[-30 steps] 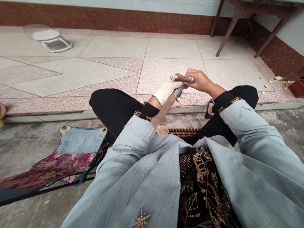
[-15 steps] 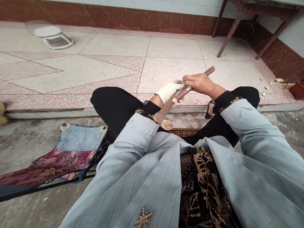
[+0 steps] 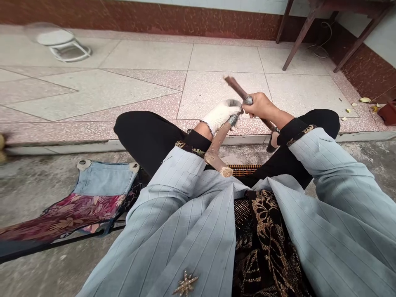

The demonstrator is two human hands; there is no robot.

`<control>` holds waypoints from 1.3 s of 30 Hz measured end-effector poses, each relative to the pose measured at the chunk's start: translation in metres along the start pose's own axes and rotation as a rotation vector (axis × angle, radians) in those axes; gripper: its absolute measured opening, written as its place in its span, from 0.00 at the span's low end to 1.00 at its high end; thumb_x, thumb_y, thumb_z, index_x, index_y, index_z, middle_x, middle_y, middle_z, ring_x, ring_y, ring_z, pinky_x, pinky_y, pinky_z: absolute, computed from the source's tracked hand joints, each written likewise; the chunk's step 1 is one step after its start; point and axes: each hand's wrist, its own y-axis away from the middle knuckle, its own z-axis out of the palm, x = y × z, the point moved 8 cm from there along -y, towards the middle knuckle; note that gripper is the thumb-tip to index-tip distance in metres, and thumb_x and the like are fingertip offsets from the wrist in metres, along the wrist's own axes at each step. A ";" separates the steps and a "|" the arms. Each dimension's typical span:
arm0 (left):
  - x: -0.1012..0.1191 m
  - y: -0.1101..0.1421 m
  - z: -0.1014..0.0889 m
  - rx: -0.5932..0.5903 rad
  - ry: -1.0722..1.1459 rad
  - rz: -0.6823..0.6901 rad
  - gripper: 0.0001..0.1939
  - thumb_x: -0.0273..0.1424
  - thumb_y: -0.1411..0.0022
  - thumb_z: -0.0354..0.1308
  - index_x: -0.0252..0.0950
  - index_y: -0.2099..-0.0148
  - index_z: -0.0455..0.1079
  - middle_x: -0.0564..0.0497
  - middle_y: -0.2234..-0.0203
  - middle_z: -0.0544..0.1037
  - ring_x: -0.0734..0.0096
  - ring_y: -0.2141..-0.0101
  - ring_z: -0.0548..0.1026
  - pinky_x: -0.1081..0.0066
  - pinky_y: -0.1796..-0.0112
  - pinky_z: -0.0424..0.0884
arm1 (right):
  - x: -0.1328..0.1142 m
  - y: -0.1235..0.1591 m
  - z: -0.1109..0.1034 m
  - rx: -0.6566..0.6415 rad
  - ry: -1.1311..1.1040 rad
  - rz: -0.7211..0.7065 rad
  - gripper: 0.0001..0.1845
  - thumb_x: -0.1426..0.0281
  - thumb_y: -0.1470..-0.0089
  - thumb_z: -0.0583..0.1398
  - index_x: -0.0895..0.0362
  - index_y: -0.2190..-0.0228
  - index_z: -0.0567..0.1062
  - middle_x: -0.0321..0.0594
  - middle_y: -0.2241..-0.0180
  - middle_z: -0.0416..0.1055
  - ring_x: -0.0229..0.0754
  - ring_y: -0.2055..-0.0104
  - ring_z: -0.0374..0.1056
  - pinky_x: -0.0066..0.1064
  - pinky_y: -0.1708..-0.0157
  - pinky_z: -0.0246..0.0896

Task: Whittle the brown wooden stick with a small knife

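A bent wooden stick (image 3: 219, 144), its pale cut end pointing toward me, is gripped near its upper part by my left hand (image 3: 221, 115) in a white knit glove. Grey wire (image 3: 233, 120) is coiled round this stick just below the gloved fingers. My bare right hand (image 3: 261, 106) is closed round a second, darker stick (image 3: 235, 86), which slants from upper left to lower right. Another wire coil (image 3: 248, 100) wraps that stick right beside the fingers. The fingertips of both hands nearly meet; whether wire runs between the two coils I cannot tell.
A woven seat edge (image 3: 246, 170) shows between my knees. To the left stands a folding chair (image 3: 105, 177) with denim and floral cloth. A white stool (image 3: 69, 48) is on the tiled step, a wooden table (image 3: 299, 41) at the back right, a red pot (image 3: 388, 113) far right.
The right-hand stick has swung from pointing up-right to pointing up-left, and its wire coil now shows. The right hand has turned and shifted slightly right. The bent stick's lower end moved slightly right.
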 end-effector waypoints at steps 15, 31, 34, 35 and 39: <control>0.016 0.004 -0.005 0.143 -0.175 0.229 0.12 0.29 0.41 0.57 0.34 0.54 0.66 0.51 0.72 0.69 0.70 0.74 0.74 0.65 0.71 0.74 | 0.020 0.009 0.013 -0.065 -0.776 0.335 0.11 0.77 0.48 0.62 0.58 0.76 0.66 0.33 0.84 0.65 0.28 0.87 0.55 0.21 0.90 0.49; 0.029 0.009 -0.002 0.261 -0.545 0.429 0.07 0.29 0.39 0.52 0.34 0.64 0.71 0.50 0.74 0.74 0.70 0.70 0.72 0.69 0.65 0.71 | 0.012 0.011 0.007 0.135 -0.531 0.327 0.07 0.78 0.47 0.62 0.58 0.72 0.67 0.36 0.82 0.67 0.32 0.84 0.60 0.21 0.89 0.51; 0.030 0.009 -0.004 0.324 -0.621 0.505 0.06 0.26 0.41 0.52 0.34 0.65 0.71 0.48 0.71 0.76 0.69 0.66 0.73 0.67 0.60 0.71 | 0.009 0.012 0.008 0.116 -0.507 0.349 0.07 0.79 0.47 0.61 0.58 0.71 0.67 0.37 0.82 0.67 0.32 0.84 0.60 0.22 0.89 0.51; 0.030 0.009 -0.005 0.337 -0.632 0.525 0.05 0.26 0.41 0.53 0.34 0.65 0.70 0.48 0.69 0.76 0.68 0.64 0.73 0.67 0.59 0.71 | 0.008 0.012 0.008 0.106 -0.503 0.342 0.07 0.79 0.47 0.61 0.58 0.71 0.67 0.38 0.82 0.68 0.32 0.84 0.61 0.22 0.89 0.51; 0.027 0.008 -0.006 0.331 -0.563 0.494 0.05 0.26 0.41 0.53 0.34 0.65 0.70 0.48 0.69 0.76 0.68 0.64 0.74 0.68 0.60 0.71 | 0.003 0.009 0.005 0.070 -0.477 0.254 0.11 0.81 0.50 0.63 0.58 0.72 0.66 0.37 0.81 0.68 0.31 0.83 0.61 0.21 0.88 0.53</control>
